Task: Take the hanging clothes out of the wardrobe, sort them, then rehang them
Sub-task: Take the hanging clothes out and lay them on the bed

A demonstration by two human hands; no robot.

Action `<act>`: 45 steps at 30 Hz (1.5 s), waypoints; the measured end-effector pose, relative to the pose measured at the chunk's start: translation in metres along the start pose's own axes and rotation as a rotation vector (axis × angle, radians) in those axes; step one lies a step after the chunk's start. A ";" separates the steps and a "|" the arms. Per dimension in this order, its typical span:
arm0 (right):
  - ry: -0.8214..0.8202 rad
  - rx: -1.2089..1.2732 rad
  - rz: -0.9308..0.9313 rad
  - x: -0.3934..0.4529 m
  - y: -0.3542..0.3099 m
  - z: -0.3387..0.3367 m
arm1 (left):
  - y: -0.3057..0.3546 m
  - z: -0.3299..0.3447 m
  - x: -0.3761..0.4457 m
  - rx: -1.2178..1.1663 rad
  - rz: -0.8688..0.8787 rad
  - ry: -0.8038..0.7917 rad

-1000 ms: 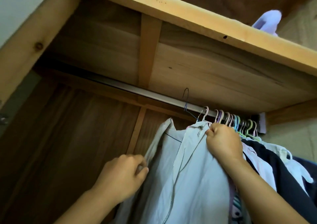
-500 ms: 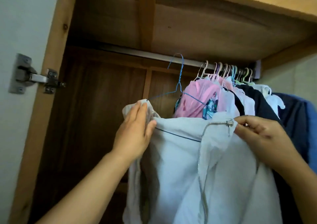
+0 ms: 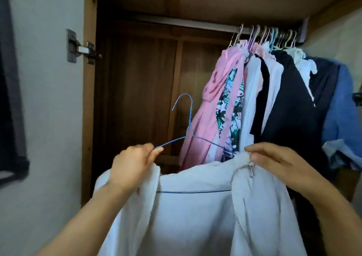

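Holding a pale zip jacket (image 3: 195, 206) clear of the rail, on its blue wire hanger (image 3: 188, 126) with the hook free in the air. Pinched at the left shoulder, cloth and wire together, by left hand (image 3: 133, 163); gripped at the collar by the zip pull with right hand (image 3: 274, 163), fingers curled over the fabric. Hanging between and below both grips, in front of the open wardrobe (image 3: 137, 79). Judged early in the removal step: one garment out, a packed row of clothes (image 3: 264, 91) left on the rail (image 3: 186, 23) at the right end, sorting and rehanging not yet begun.
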State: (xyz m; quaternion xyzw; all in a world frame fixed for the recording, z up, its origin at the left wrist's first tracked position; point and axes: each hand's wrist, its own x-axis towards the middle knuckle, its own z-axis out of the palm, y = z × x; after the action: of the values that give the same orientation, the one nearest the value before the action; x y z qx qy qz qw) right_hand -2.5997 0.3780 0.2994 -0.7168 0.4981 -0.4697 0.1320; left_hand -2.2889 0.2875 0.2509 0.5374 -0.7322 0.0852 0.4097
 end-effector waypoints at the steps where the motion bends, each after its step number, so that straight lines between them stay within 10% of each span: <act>1: -0.027 -0.035 0.016 -0.005 0.004 0.013 | 0.000 -0.001 -0.020 0.039 -0.043 -0.010; 16: -0.169 0.244 -0.475 -0.106 0.012 0.225 | 0.004 -0.111 -0.325 0.198 -0.524 0.178; 27: -0.484 0.648 -0.851 -0.195 -0.129 0.339 | 0.054 -0.229 -0.514 0.540 -0.832 0.274; 45: -1.068 0.917 -1.140 -0.460 -0.402 0.483 | 0.109 -0.367 -0.756 0.885 -1.288 0.958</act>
State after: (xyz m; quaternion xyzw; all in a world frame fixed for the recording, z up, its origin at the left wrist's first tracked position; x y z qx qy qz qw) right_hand -2.0019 0.8175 0.0613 -0.8544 -0.2959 -0.2211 0.3654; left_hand -2.1301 1.0813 0.0007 0.8568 0.0566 0.3269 0.3948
